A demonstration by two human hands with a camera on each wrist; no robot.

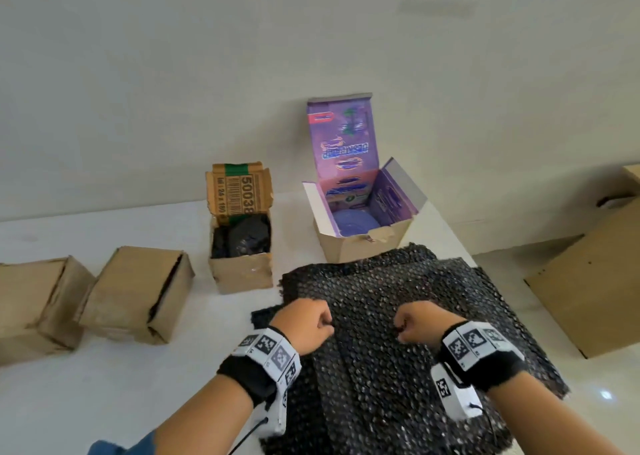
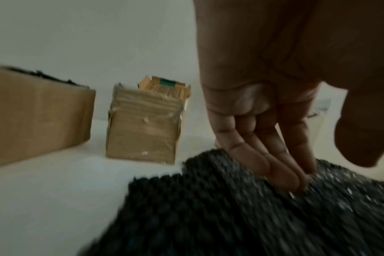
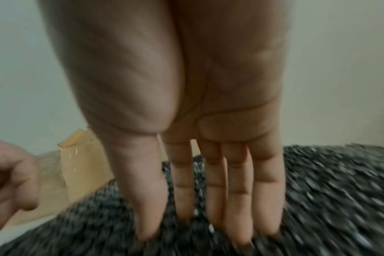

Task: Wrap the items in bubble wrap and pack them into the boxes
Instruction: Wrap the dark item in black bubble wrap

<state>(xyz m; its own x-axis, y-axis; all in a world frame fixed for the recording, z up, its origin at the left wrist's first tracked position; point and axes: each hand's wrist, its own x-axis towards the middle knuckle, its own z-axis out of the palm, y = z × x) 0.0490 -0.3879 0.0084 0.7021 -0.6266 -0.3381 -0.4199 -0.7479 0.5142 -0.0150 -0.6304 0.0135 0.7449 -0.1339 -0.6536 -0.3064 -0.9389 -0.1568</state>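
Note:
A sheet of black bubble wrap (image 1: 381, 368) lies spread on the white table (image 1: 104, 385) in front of me. My left hand (image 1: 306, 323) and right hand (image 1: 414, 323) sit side by side on it, each curled and pinching the wrap. In the left wrist view the fingers (image 2: 259, 155) reach down into the wrap (image 2: 208, 216). The right wrist view shows my right hand (image 3: 186, 230) with thumb and fingertips sunk into the wrap (image 3: 340, 199). An open purple-lined box (image 1: 360, 246) behind the wrap holds a round purple item (image 1: 355, 222).
A small open brown box (image 1: 242, 274) holds a black wrapped bundle (image 1: 242, 236). Two closed brown boxes (image 1: 138, 295) (image 1: 34, 309) lie at the left. A large cardboard box (image 1: 588, 281) stands on the floor past the table's right edge.

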